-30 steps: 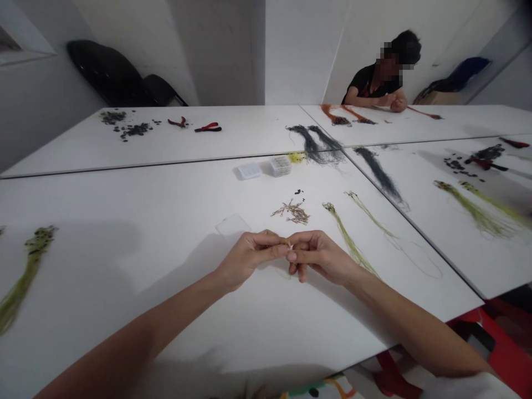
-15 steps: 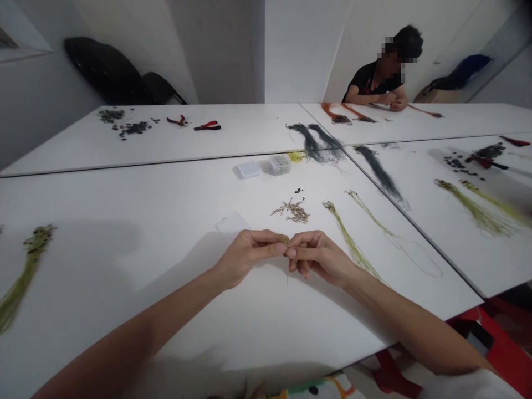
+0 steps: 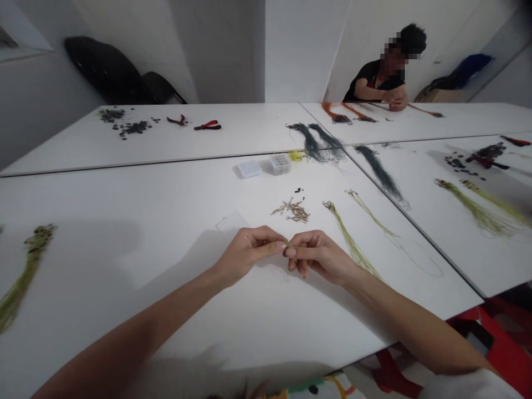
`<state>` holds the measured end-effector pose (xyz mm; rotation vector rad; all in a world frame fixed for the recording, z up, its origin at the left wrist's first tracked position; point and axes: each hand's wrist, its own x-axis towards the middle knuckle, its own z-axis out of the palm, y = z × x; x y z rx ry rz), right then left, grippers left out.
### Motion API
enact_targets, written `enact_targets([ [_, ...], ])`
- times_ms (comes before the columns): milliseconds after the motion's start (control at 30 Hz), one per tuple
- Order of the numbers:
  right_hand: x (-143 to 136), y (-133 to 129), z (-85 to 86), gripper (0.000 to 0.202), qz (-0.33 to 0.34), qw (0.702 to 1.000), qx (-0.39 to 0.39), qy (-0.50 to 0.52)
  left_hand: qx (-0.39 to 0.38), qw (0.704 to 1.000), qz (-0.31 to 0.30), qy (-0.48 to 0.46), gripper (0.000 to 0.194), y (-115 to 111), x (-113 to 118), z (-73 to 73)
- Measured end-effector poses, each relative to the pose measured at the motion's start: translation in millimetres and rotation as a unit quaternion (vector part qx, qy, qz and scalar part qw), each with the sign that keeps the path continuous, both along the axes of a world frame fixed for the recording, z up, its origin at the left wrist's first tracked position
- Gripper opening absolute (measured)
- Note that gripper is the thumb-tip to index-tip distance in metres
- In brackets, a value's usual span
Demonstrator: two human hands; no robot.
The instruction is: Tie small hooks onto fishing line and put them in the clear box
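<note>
My left hand (image 3: 255, 247) and my right hand (image 3: 313, 254) meet fingertip to fingertip over the table. Both are closed in a pinch on a small piece of thin greenish line (image 3: 286, 243), mostly hidden by the fingers. A faint strand hangs below them. Just beyond my hands lies a pile of small brass-coloured metal pieces, perhaps swivels or clips (image 3: 294, 211), with a few tiny black bits (image 3: 298, 190) behind it. A clear plastic lid (image 3: 233, 223) lies near my left hand. To the right of my right hand lies a bundle of yellow-green line (image 3: 344, 235).
Two small plastic boxes (image 3: 249, 169) stand farther back. Dark grey-green line bundles (image 3: 311, 141) lie behind them. Red-handled pliers (image 3: 208, 126) and black pieces (image 3: 136, 128) are on the far table. More green line (image 3: 31, 260) lies left. A person (image 3: 382, 83) sits across.
My hands stay together, with only a slight shift of the left fingers. Across the table, the other person's hands and head have moved a little.
</note>
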<state>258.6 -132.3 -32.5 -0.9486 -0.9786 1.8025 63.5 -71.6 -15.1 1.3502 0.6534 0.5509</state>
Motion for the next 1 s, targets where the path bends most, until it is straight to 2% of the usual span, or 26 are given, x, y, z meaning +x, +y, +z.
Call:
enact_targets([
  [100,-1,0,-1.4,0.011,-0.002,1.000,0.012,-0.015,0.011,1.000,-0.002,0.004,0.012,-1,1,1.1],
  [200,-1,-1,-0.2,0.009,-0.035,0.997,0.048,-0.048,0.029,1.000,0.005,0.003,0.014,-3,2,2.4],
  [400,-3,0,4.2,0.004,-0.119,0.985,0.106,-0.067,0.055,0.993,0.089,0.047,0.023,-6,3,-1.8],
  [500,-5,1,2.6,0.005,-0.145,0.981,0.111,-0.057,-0.004,0.997,0.080,0.002,0.020,-8,5,-7.8],
  [600,-7,1,-0.1,0.002,-0.162,0.982,0.090,-0.040,-0.094,0.994,0.031,-0.045,0.020,-12,9,-12.5],
  [700,-9,0,-1.9,0.007,-0.151,0.986,0.069,-0.019,-0.161,0.984,-0.004,-0.071,0.020,-17,13,-15.3],
  [1000,-14,0,-5.5,0.011,-0.146,0.988,0.030,0.047,-0.181,0.981,0.010,-0.071,0.018,-22,15,-22.5],
])
